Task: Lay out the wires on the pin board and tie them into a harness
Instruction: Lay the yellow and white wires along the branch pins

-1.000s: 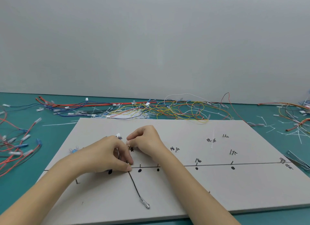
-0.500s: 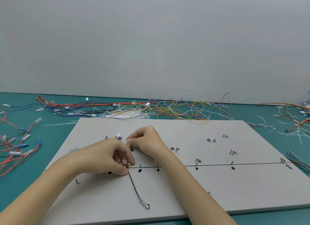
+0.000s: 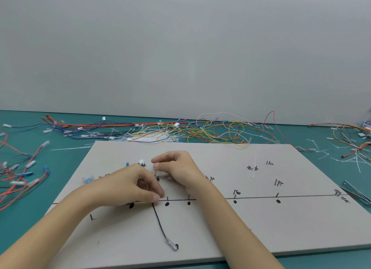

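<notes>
Teal counter (image 3: 60, 188) carries the grey pin board (image 3: 261, 224), which fills the near middle and reaches the front edge. Loose wire pile (image 3: 200, 130) strewn along the far edge, more red and blue leads at the left edge, cut tie scraps toward the right edge. Left hand (image 3: 128, 186) curled, thumb and forefinger pinching the wires down at the drawn line near a pin. Right hand (image 3: 176, 170) just behind it, fingers curled, pinching a small clear terminal end. Black wire (image 3: 159, 222) runs from the left-hand pinch toward the front edge, ending in a clear-sleeved terminal (image 3: 173, 244) lying on the board. Judgement: wires are light, limp and springy, apt to slip off pins; best held close to the pin, by the insulation, not the terminal.
</notes>
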{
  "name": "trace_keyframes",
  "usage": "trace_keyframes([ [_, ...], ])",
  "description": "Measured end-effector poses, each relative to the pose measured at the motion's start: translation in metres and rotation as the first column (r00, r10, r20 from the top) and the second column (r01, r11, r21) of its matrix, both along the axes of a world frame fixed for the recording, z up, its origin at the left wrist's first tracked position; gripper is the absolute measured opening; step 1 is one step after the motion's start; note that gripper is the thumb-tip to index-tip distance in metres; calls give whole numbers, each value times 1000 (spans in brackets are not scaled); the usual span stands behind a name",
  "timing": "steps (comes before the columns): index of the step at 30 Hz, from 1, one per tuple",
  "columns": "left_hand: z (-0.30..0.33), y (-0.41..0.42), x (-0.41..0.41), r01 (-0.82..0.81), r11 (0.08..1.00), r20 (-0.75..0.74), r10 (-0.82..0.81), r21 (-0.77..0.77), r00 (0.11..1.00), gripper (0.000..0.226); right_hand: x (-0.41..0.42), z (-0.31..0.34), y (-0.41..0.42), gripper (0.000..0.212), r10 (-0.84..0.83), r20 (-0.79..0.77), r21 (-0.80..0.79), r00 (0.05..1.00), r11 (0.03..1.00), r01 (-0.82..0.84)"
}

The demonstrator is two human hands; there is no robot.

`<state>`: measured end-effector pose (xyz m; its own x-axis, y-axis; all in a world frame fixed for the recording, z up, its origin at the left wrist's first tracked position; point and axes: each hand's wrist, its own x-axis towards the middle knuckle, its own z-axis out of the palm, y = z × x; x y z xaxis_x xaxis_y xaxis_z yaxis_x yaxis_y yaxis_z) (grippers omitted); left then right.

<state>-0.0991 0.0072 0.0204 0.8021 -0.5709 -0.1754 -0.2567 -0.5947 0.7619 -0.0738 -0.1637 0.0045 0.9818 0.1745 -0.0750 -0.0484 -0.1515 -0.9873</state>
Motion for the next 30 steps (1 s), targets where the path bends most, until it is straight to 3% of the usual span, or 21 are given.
trace_keyframes([
  [8, 5, 5, 0, 20, 1000, -26, -19, 22, 999, 23, -5, 7, 1, 17, 27, 17, 131, 999, 991, -29],
  [17, 3, -2, -2, -5, 999, 66, 2, 40, 998, 41, -9, 14, -7, 17, 152, -25, 369, 988, 920, -132],
  [23, 0, -2, -2, -16, 991, 201, -11, 131, 980, 28, -8, 13, -9, 18, 151, -44, 415, 988, 902, -120],
  [30, -2, 2, 3, -26, 997, 147, 16, 70, 989, 48, -9, 13, -8, 19, 178, -52, 482, 983, 866, -131],
])
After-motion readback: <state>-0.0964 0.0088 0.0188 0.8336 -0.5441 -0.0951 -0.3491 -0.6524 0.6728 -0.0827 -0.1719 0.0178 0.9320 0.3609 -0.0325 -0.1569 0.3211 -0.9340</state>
